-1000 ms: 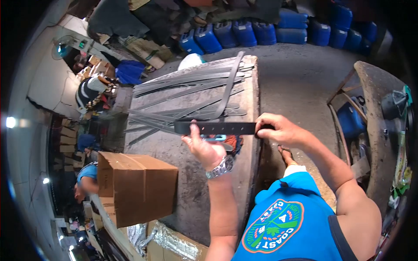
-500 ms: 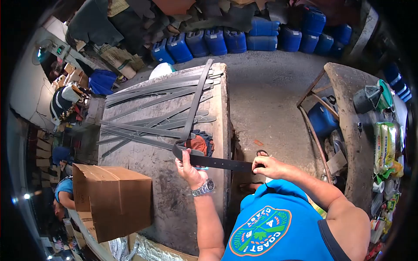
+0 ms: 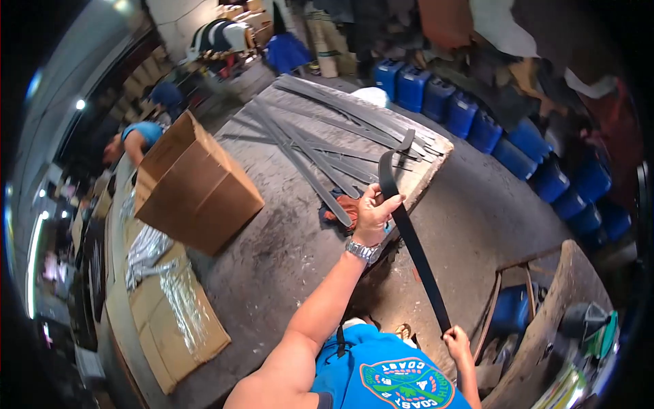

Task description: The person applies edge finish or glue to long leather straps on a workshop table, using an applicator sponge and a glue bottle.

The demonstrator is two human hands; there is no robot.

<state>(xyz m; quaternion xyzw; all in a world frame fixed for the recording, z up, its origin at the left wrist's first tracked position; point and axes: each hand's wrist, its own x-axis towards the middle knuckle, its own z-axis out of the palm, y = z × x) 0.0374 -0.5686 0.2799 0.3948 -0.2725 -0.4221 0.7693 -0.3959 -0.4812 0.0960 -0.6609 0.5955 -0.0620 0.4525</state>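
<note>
A long black strap [image 3: 421, 262] is stretched between my two hands, over the floor beside the table's edge. My left hand [image 3: 374, 213], with a metal watch on the wrist, grips it near its upper part, and the rest curls over toward the table top. Lower right, my right hand [image 3: 456, 339] is closed on the strap's other end. Several dark grey straps [image 3: 300, 146] lie crossed and bunched on the worn table [image 3: 272, 235]. A red and dark cloth [image 3: 344, 206] sits just left of my left hand, partly under a strap.
An open cardboard box [image 3: 201, 187] stands on the table's left, near flat cardboard [image 3: 170, 327] with silvery wrap. Another person [image 3: 139, 136] is behind the box. Blue jugs [image 3: 463, 112] line the floor at upper right. A second wooden table [image 3: 545, 334] is at lower right.
The view has turned toward the left. My hands have moved farther apart with the strap, and its curled part has lifted off the straps on the table.
</note>
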